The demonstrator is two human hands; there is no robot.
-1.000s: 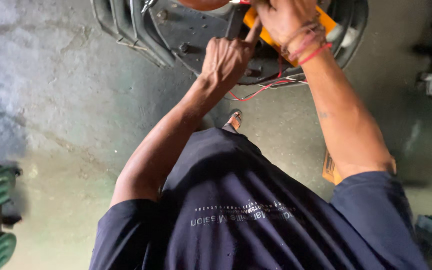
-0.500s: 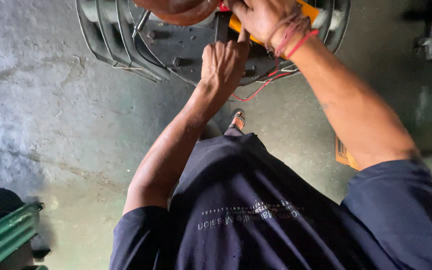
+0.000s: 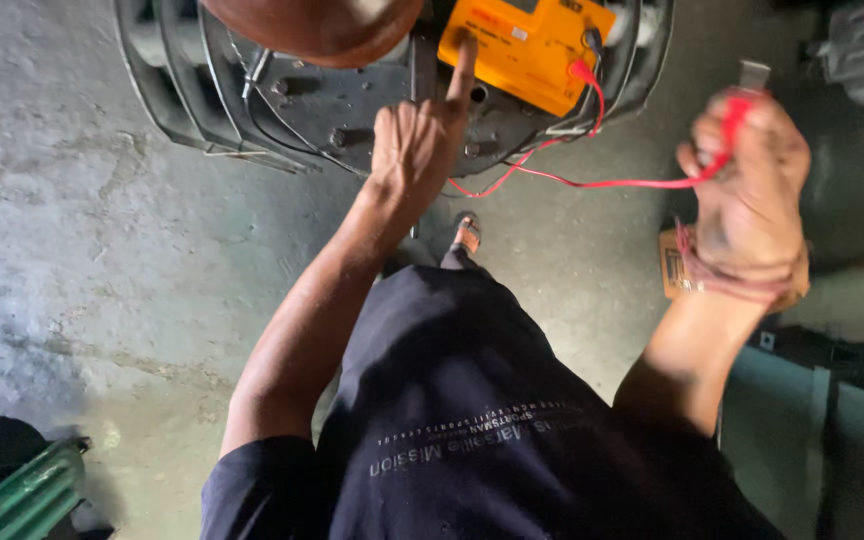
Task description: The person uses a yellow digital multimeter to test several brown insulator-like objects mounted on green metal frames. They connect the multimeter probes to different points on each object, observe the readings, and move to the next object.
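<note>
Fingers of the left hand (image 3: pixel 414 150) are curled in except the index, which stretches up so its tip touches the lower edge of the orange meter (image 3: pixel 524 45); this hand holds nothing. That meter rests on the grey ribbed motor housing (image 3: pixel 252 110) standing on the concrete floor (image 3: pixel 72 250). A red lead (image 3: pixel 592 180) runs from the meter's right corner across to the right hand (image 3: pixel 747 190), which is raised well apart from the meter and closed in a fist around the lead's far end, a small metal tip (image 3: pixel 754 72) poking above the knuckles.
</note>
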